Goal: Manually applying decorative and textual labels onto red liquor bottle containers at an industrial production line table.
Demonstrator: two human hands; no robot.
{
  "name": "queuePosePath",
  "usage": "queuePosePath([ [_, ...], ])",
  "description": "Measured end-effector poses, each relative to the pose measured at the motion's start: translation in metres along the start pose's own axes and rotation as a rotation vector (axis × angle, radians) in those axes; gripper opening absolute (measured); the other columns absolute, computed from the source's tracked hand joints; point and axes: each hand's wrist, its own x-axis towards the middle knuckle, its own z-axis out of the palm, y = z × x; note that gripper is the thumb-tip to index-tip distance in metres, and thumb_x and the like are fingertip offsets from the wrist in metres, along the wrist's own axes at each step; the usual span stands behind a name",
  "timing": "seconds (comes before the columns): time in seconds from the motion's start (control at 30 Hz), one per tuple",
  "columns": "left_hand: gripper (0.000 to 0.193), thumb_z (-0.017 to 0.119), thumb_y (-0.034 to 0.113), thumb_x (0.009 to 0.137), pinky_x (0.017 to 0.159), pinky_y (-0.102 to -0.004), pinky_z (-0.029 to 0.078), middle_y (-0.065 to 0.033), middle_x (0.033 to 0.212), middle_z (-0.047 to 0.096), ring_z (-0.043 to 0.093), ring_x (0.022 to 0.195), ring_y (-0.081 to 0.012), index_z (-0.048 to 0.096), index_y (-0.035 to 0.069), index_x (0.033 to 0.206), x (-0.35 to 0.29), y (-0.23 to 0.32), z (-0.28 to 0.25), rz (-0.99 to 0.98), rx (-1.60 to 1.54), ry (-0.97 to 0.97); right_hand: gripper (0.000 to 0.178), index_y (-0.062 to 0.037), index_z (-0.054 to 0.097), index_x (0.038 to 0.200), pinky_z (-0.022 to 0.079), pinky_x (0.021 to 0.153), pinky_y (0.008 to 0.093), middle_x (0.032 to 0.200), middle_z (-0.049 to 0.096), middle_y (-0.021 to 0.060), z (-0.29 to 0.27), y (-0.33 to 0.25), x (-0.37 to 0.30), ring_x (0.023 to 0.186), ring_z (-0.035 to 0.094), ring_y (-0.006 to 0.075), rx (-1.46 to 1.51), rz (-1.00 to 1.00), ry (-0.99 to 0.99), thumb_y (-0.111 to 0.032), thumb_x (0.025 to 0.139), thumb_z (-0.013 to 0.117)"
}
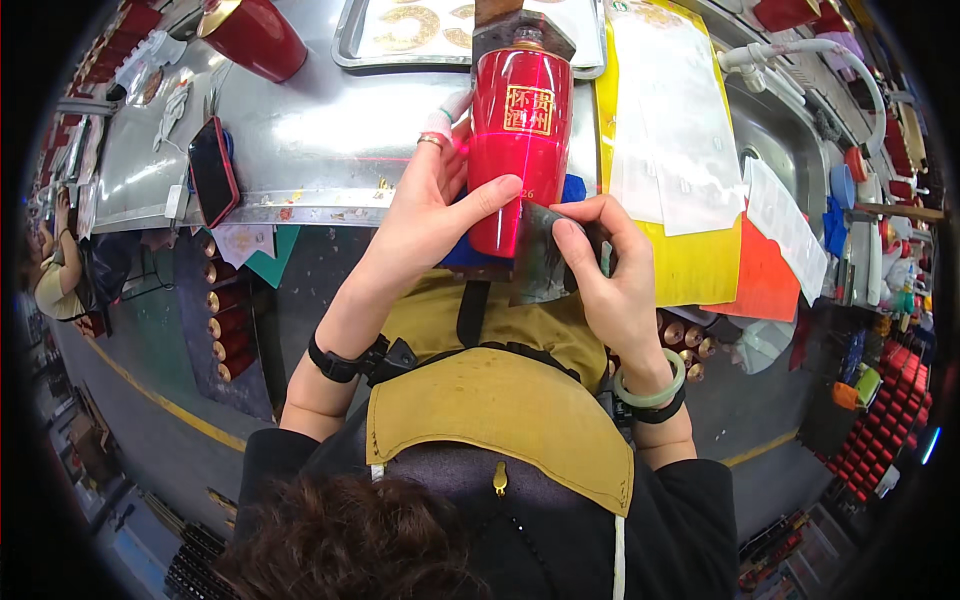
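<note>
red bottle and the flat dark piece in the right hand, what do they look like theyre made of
The red bottle, held by the left hand, looks like glazed ceramic or coated glass: glossy, opaque, with sharp highlights and gold lettering. I cannot tell which. The flat dark piece, pinched by the right hand against the bottle's base, looks like thin, worn, dull grey sheet, perhaps metal or stiff plastic; its scuffed surface leaves that open.

A shiny sheet-metal counter [330, 140] carries the rest. On its left edge lies a flat phone in a red case [212, 170]. Toward its far left corner stands a second dark-red cylindrical bottle [255, 35]. A metal tray [352, 45] sits at the counter's back, and glossy yellow sheets [690, 265] cover its right part.
</note>
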Motion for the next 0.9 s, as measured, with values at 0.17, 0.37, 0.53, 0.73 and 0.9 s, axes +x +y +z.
queuePosePath([
  [0.17,0.089,0.075,0.006,0.094,0.119,-0.0399,0.038,-0.0182,0.155,0.043,0.046,0.142,-0.0232,0.018,0.001,0.163,0.0,0.002,0.001,0.018,-0.008,-0.01,0.01,0.0009,0.066,0.102,0.038,0.062,0.0233,0.076,0.059,-0.0025,0.001,0.001,0.0,0.069,0.046,0.0038,0.02,0.002,0.01,-0.009,0.099,0.067],
  [0.37,0.09,0.075,0.008,0.094,0.119,-0.0401,0.038,-0.0189,0.156,0.043,0.046,0.142,-0.0238,0.018,0.001,0.162,0.0,0.001,0.0,0.012,-0.015,-0.009,0.011,0.0017,0.065,0.102,0.039,0.063,0.0233,0.075,0.059,-0.0017,0.001,-0.004,0.0,0.07,0.047,0.0039,0.006,0.024,0.01,-0.008,0.098,0.067],
  [0.53,0.09,0.076,0.008,0.094,0.119,-0.0402,0.038,-0.0186,0.155,0.043,0.047,0.141,-0.024,0.018,0.001,0.162,0.0,-0.003,-0.002,-0.003,0.031,-0.002,0.01,0.0019,0.064,0.1,0.04,0.063,0.0241,0.076,0.059,0.0,0.0,-0.007,0.0,0.07,0.049,0.0048,-0.032,0.024,0.013,-0.008,0.098,0.067],
  [0.73,0.089,0.081,0.016,0.092,0.12,-0.0416,0.038,-0.0207,0.155,0.041,0.047,0.142,-0.0252,0.023,-0.003,0.157,0.0,0.003,0.001,0.004,-0.002,-0.003,0.008,0.0001,0.062,0.101,0.041,0.069,0.0219,0.084,0.058,-0.0022,0.0,-0.013,0.0,0.077,0.05,0.0042,-0.104,0.006,-0.01,-0.007,0.1,0.065],
  [0.9,0.09,0.081,0.017,0.092,0.119,-0.0414,0.039,-0.0202,0.154,0.042,0.048,0.141,-0.0253,0.023,-0.003,0.158,0.001,0.0,-0.002,-0.004,0.006,-0.008,0.009,0.002,0.062,0.098,0.044,0.066,0.0261,0.079,0.061,0.0049,0.003,-0.017,0.002,0.07,0.053,0.008,-0.142,-0.034,0.021,-0.005,0.096,0.067],
])
